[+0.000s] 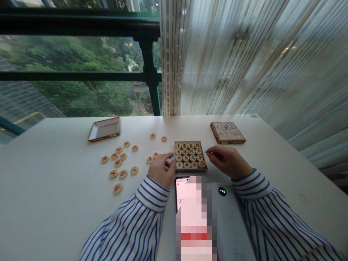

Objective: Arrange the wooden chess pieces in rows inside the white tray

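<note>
A shallow square box [204, 169] holds rows of round Chinese chess pieces, nearly all with black characters. One piece with a red character [201, 164] lies in its near right corner. My left hand [162, 168] is at the box's left side, thumb and index finger apart, their tips by the wall; whether they touch it I cannot tell. To the right of the box, my right hand [230, 161] hovers a little way off, its fingers curled and the tips together, with nothing visible in them. Two red pieces [149, 160] lie just beyond my left hand.
Several red-marked pieces [123, 174] are scattered on the white table [67, 203] at left. An upturned box lid [104, 129] stands behind them. A closed, printed box [227, 132] sits at back right. A phone [190, 210] and a pale power bank [231, 221] lie between my forearms.
</note>
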`<state>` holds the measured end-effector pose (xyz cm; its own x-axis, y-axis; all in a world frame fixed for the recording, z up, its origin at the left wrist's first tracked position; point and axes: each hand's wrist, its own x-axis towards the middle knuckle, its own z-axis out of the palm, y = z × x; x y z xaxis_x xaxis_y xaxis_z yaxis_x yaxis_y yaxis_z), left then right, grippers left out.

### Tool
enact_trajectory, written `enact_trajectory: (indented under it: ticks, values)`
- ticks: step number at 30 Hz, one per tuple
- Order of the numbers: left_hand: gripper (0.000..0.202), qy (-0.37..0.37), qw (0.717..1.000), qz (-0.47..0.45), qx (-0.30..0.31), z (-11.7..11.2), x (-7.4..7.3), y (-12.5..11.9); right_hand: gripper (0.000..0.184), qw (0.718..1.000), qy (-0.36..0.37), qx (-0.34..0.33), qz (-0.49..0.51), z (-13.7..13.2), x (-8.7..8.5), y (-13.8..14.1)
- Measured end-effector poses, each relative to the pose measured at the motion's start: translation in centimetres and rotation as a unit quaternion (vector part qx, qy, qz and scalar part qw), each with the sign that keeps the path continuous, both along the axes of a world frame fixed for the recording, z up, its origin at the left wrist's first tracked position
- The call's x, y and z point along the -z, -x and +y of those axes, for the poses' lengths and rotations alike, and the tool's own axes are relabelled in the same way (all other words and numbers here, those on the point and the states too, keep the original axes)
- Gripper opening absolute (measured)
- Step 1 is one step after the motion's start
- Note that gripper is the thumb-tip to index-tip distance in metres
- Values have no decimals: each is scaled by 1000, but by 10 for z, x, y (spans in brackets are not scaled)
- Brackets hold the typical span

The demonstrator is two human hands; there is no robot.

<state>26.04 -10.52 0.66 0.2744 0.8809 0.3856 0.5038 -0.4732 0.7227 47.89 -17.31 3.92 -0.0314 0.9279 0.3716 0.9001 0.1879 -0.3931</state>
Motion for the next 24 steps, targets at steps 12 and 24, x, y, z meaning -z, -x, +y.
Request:
enact_trajectory:
  ticks: [12, 24]
  values:
    - [28, 6, 996, -79, -51, 20, -31, 25, 16, 999, -35, -28, 23, 3, -9, 8]
    - [23, -56, 996, -26, -63, 41, -30, 47, 14, 992, -39, -122, -4, 29, -53, 37]
